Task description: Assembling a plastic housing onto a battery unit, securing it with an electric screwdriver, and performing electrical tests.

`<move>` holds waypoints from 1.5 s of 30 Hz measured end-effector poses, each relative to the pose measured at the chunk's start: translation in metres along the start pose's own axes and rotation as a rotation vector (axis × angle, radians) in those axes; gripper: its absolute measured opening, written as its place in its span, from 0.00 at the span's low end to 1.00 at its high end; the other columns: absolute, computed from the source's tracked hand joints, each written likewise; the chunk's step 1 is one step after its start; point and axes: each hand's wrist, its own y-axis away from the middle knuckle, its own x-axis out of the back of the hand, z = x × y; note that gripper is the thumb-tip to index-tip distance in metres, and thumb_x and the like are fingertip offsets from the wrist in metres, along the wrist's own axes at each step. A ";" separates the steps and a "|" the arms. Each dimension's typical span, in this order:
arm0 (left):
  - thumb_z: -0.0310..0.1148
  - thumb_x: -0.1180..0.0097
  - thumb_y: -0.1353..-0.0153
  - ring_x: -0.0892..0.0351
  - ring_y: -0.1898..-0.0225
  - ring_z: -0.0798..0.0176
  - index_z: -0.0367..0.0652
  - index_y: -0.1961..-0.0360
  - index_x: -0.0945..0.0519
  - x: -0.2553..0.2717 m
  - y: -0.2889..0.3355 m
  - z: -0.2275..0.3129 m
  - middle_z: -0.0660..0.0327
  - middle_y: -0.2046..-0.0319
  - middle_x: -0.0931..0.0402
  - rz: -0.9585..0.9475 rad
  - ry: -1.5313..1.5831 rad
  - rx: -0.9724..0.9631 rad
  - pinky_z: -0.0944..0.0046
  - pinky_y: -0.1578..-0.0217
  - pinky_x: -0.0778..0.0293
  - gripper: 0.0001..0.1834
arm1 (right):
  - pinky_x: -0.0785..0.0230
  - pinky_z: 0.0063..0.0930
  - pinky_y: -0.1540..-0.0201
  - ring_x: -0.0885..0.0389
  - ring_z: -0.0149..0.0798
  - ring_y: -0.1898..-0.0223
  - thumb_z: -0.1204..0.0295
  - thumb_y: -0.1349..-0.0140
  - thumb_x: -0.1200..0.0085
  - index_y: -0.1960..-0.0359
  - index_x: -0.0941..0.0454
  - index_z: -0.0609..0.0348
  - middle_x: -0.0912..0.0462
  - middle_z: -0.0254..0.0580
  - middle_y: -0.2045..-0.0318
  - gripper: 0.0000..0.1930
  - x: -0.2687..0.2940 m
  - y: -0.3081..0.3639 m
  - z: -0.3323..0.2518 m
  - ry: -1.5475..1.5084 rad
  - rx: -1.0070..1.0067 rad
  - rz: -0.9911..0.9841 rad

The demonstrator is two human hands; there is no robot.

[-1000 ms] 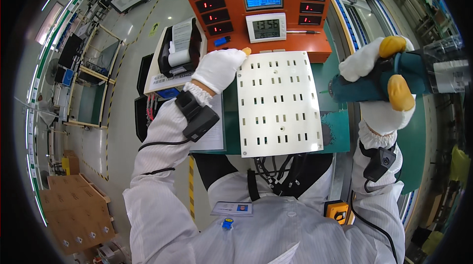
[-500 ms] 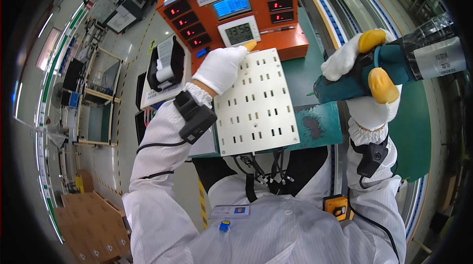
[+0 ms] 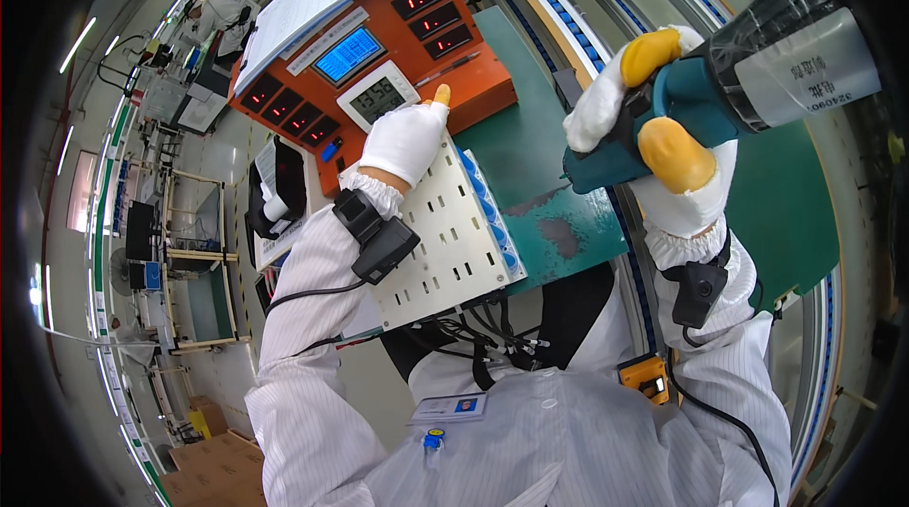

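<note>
My left hand [image 3: 405, 142], in a white glove with a yellow fingertip, is closed over the far edge of a white slotted panel [image 3: 440, 237]. Blue round-ended parts [image 3: 490, 213] in a row show along the panel's right side, and black cables [image 3: 483, 327] hang from its near end. To the right, my right hand [image 3: 677, 152] is wrapped round a teal power screwdriver [image 3: 606, 161], its nose pointing left. The rear of the screwdriver [image 3: 805, 62] is covered in dark wrap with a white label. I cannot make out the bit at its nose.
An orange instrument box [image 3: 431, 81] with red displays stands beyond the panel, a clipboard of papers [image 3: 317, 5] on top. Under the panel is a green worktop [image 3: 587, 242] with a worn patch. A black holder [image 3: 276, 190] is at the left, conveyor rails [image 3: 559, 10] at the right.
My view has turned, so the box and panel sit further left. The panel has tilted, uncovering the blue parts on its right side. The screwdriver stays in my right hand.
</note>
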 end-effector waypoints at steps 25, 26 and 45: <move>0.23 0.45 0.40 0.17 0.60 0.52 0.41 0.58 0.15 0.002 0.000 -0.014 0.53 0.63 0.17 0.222 0.490 0.083 0.60 0.55 0.22 0.11 | 0.25 0.44 0.60 0.20 0.48 0.68 0.45 0.31 0.56 0.50 0.31 0.52 0.22 0.51 0.69 0.24 0.016 0.012 -0.001 0.177 -0.030 0.082; 0.24 0.45 0.39 0.17 0.60 0.52 0.42 0.56 0.15 0.001 0.000 -0.012 0.53 0.63 0.17 0.217 0.456 0.075 0.60 0.56 0.22 0.12 | 0.24 0.44 0.60 0.20 0.48 0.68 0.44 0.31 0.56 0.52 0.30 0.54 0.22 0.51 0.69 0.25 0.017 0.013 0.003 0.121 -0.033 0.106; 0.22 0.46 0.43 0.22 0.65 0.49 0.41 0.60 0.19 -0.009 0.027 -0.010 0.55 0.71 0.21 0.303 0.312 -0.081 0.54 0.61 0.24 0.09 | 0.24 0.41 0.59 0.20 0.45 0.66 0.57 0.38 0.38 0.41 0.37 0.54 0.23 0.50 0.67 0.29 -0.009 0.005 0.013 -0.134 -0.085 0.046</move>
